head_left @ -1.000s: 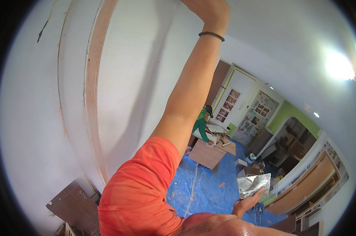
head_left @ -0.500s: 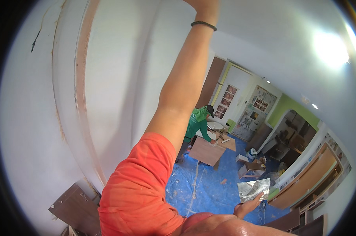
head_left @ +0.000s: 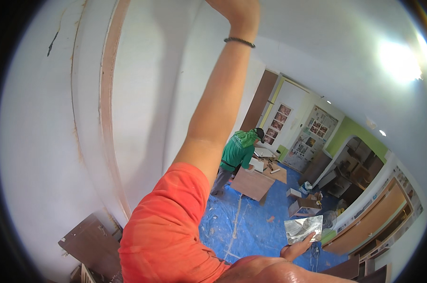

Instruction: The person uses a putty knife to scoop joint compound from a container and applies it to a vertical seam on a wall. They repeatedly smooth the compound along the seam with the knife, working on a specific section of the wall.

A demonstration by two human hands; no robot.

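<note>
My left arm, in an orange-red sleeve, reaches up along the white wall with a dark braided band on its wrist. Only the wrist and part of my left hand show at the top edge; its fingers are cut off, as is anything in them. Low on the right, my right hand grips a flat, shiny rectangular metal plate, thumb lying on its face. Whitish and grey smears mark the plate.
A co-worker in green and a dark cap bends over a wooden board with tools beyond. Blue sheeting covers the floor. Brown panels lean low on the left; boxes and shelving stand on the right.
My left hand has come lower and a little leftward, so more of it shows. My right hand keeps its hold on the plate. The co-worker's arm has drawn back over the board.
</note>
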